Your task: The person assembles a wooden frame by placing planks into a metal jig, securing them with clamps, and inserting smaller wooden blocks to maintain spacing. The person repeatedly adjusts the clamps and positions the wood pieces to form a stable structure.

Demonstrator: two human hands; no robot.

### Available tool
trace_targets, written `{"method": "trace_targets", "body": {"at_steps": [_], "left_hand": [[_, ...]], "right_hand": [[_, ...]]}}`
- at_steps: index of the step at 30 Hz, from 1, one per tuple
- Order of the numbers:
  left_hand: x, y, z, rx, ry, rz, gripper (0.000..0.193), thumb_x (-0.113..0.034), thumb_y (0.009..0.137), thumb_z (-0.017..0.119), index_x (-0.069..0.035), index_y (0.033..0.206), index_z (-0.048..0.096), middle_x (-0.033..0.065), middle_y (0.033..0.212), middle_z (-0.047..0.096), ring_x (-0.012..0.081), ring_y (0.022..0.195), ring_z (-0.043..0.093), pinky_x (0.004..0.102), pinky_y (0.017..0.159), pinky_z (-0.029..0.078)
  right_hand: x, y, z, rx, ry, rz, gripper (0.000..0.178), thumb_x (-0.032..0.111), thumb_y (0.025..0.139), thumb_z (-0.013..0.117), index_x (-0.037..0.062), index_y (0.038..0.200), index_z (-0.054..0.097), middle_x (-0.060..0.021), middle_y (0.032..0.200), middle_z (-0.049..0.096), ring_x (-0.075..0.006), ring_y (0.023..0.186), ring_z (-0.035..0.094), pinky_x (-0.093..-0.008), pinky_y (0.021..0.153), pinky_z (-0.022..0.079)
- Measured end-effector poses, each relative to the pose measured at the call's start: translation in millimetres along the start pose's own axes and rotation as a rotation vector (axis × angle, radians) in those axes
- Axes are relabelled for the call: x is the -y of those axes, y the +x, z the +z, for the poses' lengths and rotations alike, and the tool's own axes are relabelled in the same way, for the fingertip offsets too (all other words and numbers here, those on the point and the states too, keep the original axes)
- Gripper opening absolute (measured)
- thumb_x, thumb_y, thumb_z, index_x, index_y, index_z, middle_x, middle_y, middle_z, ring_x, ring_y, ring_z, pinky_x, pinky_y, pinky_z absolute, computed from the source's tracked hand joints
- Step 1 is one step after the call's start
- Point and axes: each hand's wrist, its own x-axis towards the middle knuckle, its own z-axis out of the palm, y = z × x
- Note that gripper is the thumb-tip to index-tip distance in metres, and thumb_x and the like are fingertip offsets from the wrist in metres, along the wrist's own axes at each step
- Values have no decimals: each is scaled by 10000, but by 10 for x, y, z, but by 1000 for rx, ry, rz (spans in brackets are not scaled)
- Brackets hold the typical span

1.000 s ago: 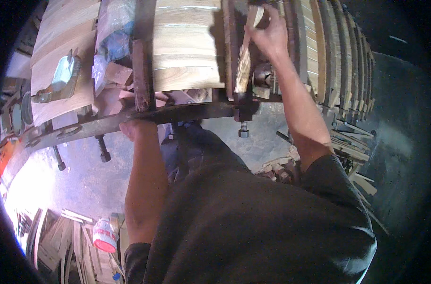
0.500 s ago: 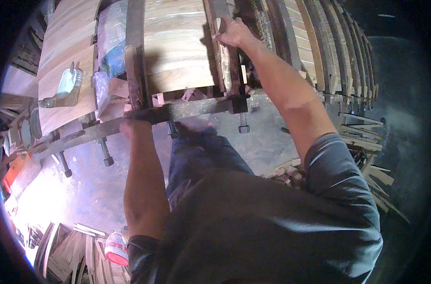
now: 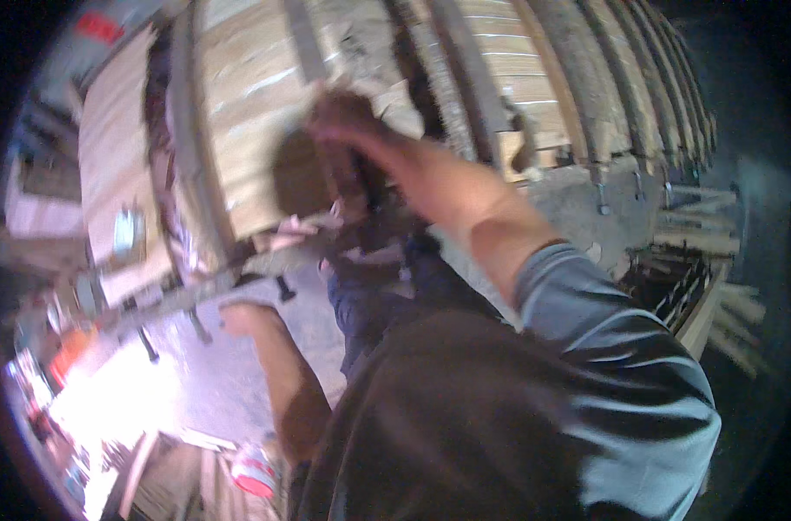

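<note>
My right hand (image 3: 347, 117) is closed over a dark bar (image 3: 301, 39) lying across the pale wood panel (image 3: 248, 95); motion blurs the fingers. The panel is made of glued-up strips with white lines along the joints. My left hand (image 3: 246, 318) is just below the long metal rail (image 3: 278, 260) at the near edge, beside a hanging bolt (image 3: 285, 288). Its fingers are smeared, and no held thing shows in it. Another dark bar (image 3: 194, 139) crosses the panel's left side.
At left, a pale container (image 3: 128, 231) sits on another wood panel (image 3: 116, 152). More clamped panels (image 3: 517, 69) and bars run to the right. Wood offcuts (image 3: 742, 321) lie on the floor at right, with a red-and-white bucket (image 3: 254, 473) at lower left.
The view has shifted, with the bench sitting further left and turned. My left hand has come off the rail to just below it. My right arm has swung left and nearer with the bar.
</note>
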Motion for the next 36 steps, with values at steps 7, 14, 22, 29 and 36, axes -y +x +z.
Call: {"method": "trace_targets", "body": {"at_steps": [7, 14, 22, 29, 36], "left_hand": [[-285, -1556, 1301, 628, 391, 188, 765, -213, 927, 739, 45, 1512, 320, 212, 1385, 507, 298, 1216, 533, 421, 1034, 463], [-379, -2092, 2519, 769, 968, 447, 1021, -368, 657, 905, 67, 1407, 366, 327, 1259, 582, 445, 1173, 587, 496, 1018, 468], [-357, -1839, 2424, 785, 1130, 367, 1055, -445, 725, 844, 66, 1465, 293, 297, 1260, 636, 410, 1188, 625, 441, 1021, 490], [-309, -1818, 2443, 776, 1038, 368, 839, -532, 700, 853, 6, 1244, 510, 264, 1108, 694, 408, 1064, 676, 469, 938, 522], [-414, -2003, 2390, 735, 799, 311, 550, -430, 738, 820, -42, 1061, 603, 170, 1030, 713, 382, 982, 688, 480, 858, 535]], "right_hand": [[-625, -651, -968, -24, 185, 143, 574, 291, 805, 705, 76, 1322, 582, -224, 1201, 665, -360, 1126, 635, -509, 943, 513], [-2926, -1878, -1676, 163, 268, 627, 477, 439, 873, 707, 62, 1164, 724, -170, 1139, 733, -321, 1068, 695, -410, 920, 517], [-2971, -1739, -1618, 194, 690, 669, 581, 150, 795, 828, -72, 1257, 553, -155, 1016, 700, -245, 844, 678, -366, 730, 553], [-3006, -1612, -1876, 185, 1029, 1026, 925, 19, 699, 695, -87, 1526, 296, -238, 1265, 599, -330, 979, 662, -416, 864, 555], [-505, -1834, -2560, -325, 1883, 602, 610, 75, 692, 607, -124, 1258, 503, -175, 976, 644, -255, 798, 655, -346, 725, 546]]}}
